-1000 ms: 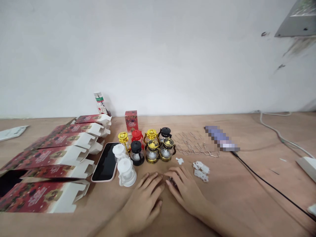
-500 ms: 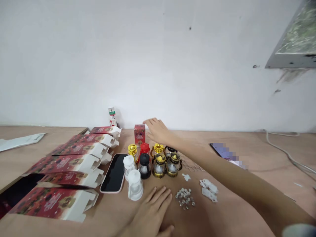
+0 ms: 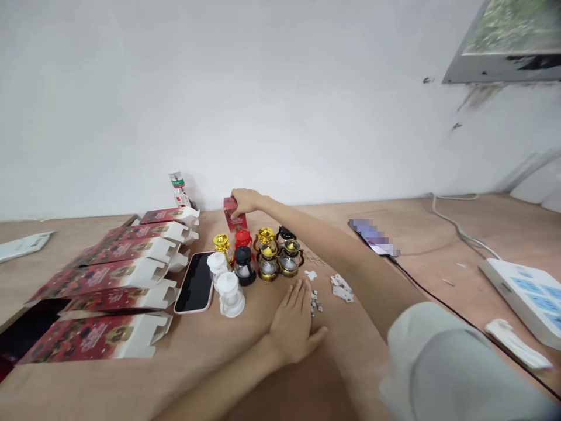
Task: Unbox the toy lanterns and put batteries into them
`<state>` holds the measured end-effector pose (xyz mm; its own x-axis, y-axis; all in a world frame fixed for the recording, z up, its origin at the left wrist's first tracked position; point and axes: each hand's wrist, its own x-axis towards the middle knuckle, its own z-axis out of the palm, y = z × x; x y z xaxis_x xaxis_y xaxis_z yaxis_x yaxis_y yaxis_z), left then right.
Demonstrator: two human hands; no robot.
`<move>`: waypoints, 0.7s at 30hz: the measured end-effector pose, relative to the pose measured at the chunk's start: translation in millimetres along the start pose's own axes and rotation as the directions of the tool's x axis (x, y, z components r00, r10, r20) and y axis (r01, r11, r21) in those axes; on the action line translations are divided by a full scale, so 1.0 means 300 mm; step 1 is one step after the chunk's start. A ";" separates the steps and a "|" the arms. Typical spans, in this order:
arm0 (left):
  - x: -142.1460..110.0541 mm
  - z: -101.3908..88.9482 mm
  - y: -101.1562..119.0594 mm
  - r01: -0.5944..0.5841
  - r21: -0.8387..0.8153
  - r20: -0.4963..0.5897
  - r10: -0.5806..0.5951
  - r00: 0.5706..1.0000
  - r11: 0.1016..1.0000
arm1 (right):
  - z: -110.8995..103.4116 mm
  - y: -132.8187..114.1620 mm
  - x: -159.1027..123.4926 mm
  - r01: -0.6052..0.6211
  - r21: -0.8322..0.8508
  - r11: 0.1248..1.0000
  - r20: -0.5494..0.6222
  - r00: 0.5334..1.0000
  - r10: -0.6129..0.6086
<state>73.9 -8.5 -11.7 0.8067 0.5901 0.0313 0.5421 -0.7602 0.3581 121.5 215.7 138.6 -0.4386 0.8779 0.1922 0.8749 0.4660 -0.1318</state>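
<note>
Head view: right hand point(image 3: 246, 200) is closed on the upper part of the red box point(image 3: 237, 224), at the table's point(image 3: 175, 365) far side; the grip from above presumably clears the lanterns point(image 3: 268, 269) standing nearer. Left hand point(image 3: 293, 324) lies flat, no grasp visible, beside small metal pieces point(image 3: 316, 305). Phone point(image 3: 195, 283) and cartons point(image 3: 103, 275) occupy the left; white plastic parts point(image 3: 342, 289), right.

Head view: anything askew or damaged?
The wall looks damaged at upper right: a brownish stain under the window frame, dark marks nearby. The small red box leans slightly in the right hand.
</note>
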 end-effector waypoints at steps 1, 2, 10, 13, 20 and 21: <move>0.013 0.006 0.007 -0.006 0.003 -0.006 0.006 1.000 1.000 | -0.027 0.008 -0.021 0.005 -0.007 1.000 -0.037 0.999 -0.005; 0.025 0.011 0.015 -0.013 0.004 -0.010 0.013 1.000 1.000 | -0.058 0.017 -0.047 0.006 -0.007 1.000 -0.091 0.996 -0.006; 0.070 0.018 0.070 -0.027 -0.014 -0.028 0.027 0.999 1.000 | -0.223 0.107 -0.406 0.116 0.344 0.932 -0.726 0.662 0.186; 0.072 0.015 0.075 -0.020 -0.018 -0.027 0.020 0.999 1.000 | -0.183 0.115 -0.563 0.229 0.479 0.847 -0.773 0.567 0.284; 0.018 0.020 0.087 -0.065 -0.385 -0.137 0.013 0.990 0.921 | 0.039 0.015 -0.815 0.122 0.804 0.582 -0.547 0.533 0.645; -0.004 0.021 0.092 -0.054 -0.499 -0.190 -0.048 0.981 0.865 | 0.077 -0.016 -0.844 0.108 0.826 0.554 -0.511 0.560 0.653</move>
<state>89.5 -31.9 -7.6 0.7201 0.6671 0.1908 0.3079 -0.5536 0.7738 223.4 -6.2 68.0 0.4303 0.7389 0.5184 0.2673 0.4443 -0.8551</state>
